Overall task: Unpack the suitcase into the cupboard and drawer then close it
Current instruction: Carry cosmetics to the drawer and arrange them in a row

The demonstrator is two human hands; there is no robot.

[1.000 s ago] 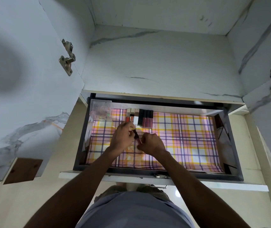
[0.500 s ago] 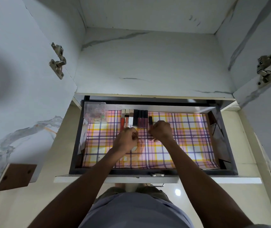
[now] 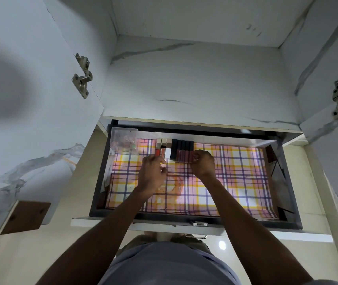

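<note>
Plaid-lined drawer (image 3: 100, 167): right hand (image 3: 203, 164) curls its grip on a dark tube (image 3: 190, 154); left hand (image 3: 151, 173) loosely curled, empty.

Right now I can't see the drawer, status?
Right hand pinching end tube into row. Left hand loose, empty. Drawer open, nothing blocking.

Left hand (image 3: 151, 175) loose, right hand (image 3: 203, 163) curled.

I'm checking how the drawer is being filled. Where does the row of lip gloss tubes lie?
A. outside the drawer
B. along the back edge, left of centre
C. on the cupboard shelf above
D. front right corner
B: the lip gloss tubes lie side by side against the back of the drawer, beside the clear box.
</note>
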